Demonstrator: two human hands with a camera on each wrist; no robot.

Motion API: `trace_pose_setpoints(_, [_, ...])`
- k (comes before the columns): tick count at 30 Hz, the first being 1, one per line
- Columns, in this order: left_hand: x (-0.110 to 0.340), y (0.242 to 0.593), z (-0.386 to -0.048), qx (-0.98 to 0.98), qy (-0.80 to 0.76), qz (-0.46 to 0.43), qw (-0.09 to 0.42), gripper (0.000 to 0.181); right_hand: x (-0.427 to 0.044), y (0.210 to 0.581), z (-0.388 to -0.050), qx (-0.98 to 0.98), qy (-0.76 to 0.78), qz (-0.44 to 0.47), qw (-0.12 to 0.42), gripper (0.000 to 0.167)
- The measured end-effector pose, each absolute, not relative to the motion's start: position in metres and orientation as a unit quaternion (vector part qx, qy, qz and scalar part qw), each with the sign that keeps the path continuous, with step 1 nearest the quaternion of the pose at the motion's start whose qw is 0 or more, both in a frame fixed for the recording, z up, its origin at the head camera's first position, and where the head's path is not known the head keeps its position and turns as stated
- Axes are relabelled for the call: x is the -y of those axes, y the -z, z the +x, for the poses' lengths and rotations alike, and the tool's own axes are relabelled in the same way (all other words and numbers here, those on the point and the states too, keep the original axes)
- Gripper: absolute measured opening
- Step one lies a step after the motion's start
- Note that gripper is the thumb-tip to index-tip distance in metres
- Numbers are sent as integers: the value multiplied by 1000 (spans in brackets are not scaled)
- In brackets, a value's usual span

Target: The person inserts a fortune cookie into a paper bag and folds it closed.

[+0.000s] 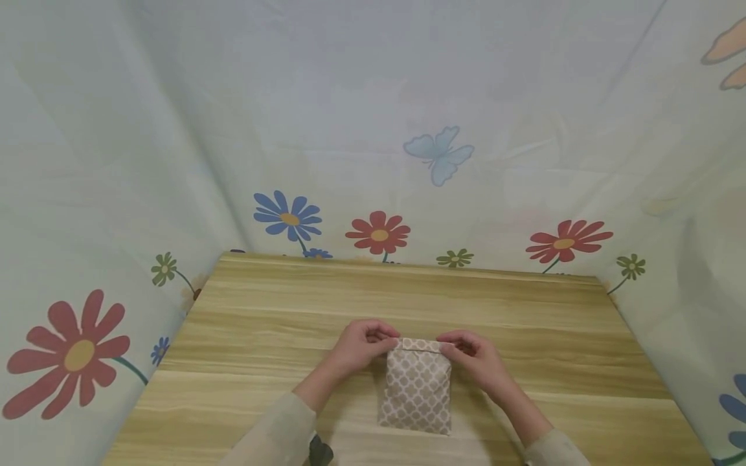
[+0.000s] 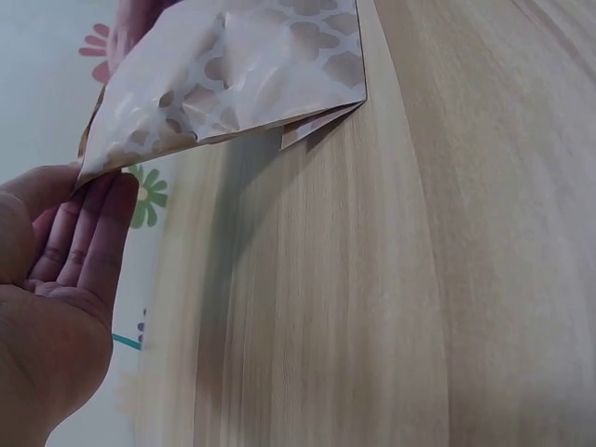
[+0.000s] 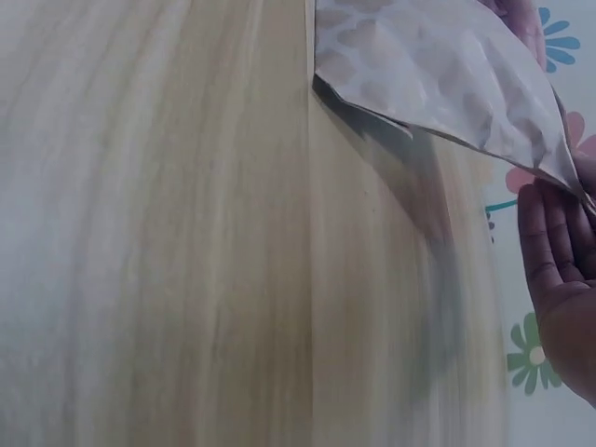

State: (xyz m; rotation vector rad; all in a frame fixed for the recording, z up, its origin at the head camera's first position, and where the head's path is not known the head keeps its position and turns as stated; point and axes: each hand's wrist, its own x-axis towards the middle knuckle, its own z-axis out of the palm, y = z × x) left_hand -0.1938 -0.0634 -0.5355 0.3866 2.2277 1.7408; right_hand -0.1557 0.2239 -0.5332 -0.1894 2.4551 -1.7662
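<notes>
A small paper bag [image 1: 417, 395], tan with a white lattice pattern, lies near the middle of the wooden table. Its top edge is folded over into a narrow strip. My left hand [image 1: 362, 346] pinches the left end of that fold between thumb and fingers. At the other end, my right hand [image 1: 474, 359] pinches the right corner in the same way. The left wrist view shows the bag [image 2: 233, 70] bulging, with the left hand [image 2: 70, 251] at its corner. In the right wrist view the bag [image 3: 438, 70] meets the right hand [image 3: 563, 251].
The wooden table [image 1: 280, 298] has a light grain and reaches back to a pale cloth backdrop [image 1: 350, 129] printed with flowers and a butterfly. Cloth also hangs along both sides. A dark object [image 1: 320, 450], its kind unclear, shows beside the left sleeve at the bottom edge.
</notes>
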Motion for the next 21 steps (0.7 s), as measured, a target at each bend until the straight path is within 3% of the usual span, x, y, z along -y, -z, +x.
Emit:
trace_pose_setpoints(7, [61, 533, -193, -778, -593, 149, 147, 12, -221, 533, -158, -809, 577, -81, 78, 23])
trace_pose_setpoints(21, [54, 525, -196, -800, -549, 181, 158, 10, -220, 531, -157, -812, 571, -109, 50, 18])
